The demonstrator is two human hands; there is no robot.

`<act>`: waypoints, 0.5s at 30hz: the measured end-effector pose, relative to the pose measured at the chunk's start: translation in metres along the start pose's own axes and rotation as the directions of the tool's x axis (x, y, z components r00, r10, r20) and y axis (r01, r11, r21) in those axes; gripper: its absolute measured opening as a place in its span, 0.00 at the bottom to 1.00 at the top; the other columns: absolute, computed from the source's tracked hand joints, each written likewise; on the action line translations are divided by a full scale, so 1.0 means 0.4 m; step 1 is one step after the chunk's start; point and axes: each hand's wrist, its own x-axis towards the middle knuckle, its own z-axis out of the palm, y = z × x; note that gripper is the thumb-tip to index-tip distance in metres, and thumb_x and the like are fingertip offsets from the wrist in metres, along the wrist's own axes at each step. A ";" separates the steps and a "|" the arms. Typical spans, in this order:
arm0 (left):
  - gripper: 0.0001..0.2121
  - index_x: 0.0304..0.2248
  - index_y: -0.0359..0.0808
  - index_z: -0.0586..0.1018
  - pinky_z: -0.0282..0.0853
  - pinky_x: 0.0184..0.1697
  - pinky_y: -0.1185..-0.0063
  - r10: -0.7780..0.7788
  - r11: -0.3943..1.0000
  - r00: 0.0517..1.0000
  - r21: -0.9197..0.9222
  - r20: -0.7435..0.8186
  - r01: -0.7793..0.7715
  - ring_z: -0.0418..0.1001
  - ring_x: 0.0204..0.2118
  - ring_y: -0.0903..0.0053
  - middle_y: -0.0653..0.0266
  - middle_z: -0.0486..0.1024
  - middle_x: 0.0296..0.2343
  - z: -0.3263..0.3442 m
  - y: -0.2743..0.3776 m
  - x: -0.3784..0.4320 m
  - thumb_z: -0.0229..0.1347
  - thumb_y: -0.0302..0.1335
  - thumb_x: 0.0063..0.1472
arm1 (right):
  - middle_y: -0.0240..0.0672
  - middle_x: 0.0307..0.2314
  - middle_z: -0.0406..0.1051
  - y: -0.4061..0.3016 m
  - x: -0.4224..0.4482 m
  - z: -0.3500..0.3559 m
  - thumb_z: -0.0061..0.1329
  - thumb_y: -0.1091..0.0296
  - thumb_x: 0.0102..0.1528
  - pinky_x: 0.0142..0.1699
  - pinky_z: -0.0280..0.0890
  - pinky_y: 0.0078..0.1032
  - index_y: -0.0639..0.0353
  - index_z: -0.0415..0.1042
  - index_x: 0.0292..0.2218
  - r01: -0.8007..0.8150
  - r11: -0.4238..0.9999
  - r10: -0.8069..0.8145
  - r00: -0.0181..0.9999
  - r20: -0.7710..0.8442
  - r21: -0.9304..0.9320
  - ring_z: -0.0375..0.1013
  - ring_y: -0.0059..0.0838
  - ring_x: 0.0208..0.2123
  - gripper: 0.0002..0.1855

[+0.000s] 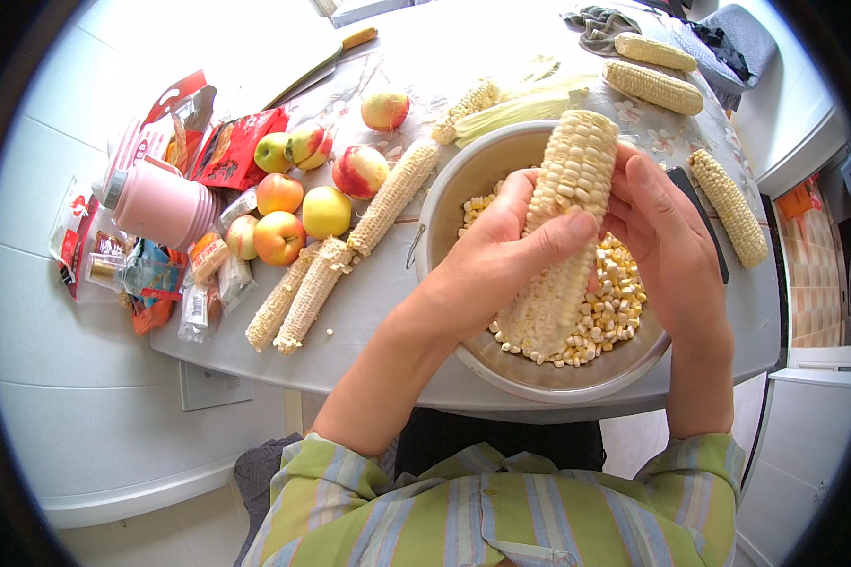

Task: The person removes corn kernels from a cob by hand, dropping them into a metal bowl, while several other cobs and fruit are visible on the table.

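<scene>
Over a metal bowl (482,354), I see a partly shelled ear of corn (574,170) held upright at a slant. Rows of pale kernels cover its upper part, while the lower part is stripped. My left hand (500,248) grips it from the left, thumb lying across the kernels. On the other side my right hand (663,234) cups the ear, its fingertips partly hidden behind it. Loose yellow and white corn kernels (613,305) lie in the bowl below.
Bare corn cobs (397,195) lie left of the bowl, near apples (280,237), nectarines (360,172) and packaged food (237,149). Unshelled ears (652,86) and a dark phone-like object (702,220) are at right. Beyond the bowl lie husks (518,113); a knife (326,60) is farther back.
</scene>
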 end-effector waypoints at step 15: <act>0.27 0.55 0.32 0.61 0.73 0.33 0.82 -0.010 0.998 0.999 0.055 0.046 0.007 0.76 0.32 0.80 0.63 0.73 0.40 0.000 -0.010 0.001 0.58 0.34 0.64 | 0.36 0.43 0.73 -0.007 0.007 -0.011 0.43 0.58 0.66 0.54 0.66 0.23 0.66 0.67 0.53 -0.079 0.985 0.069 0.996 0.064 0.151 0.72 0.23 0.46 0.21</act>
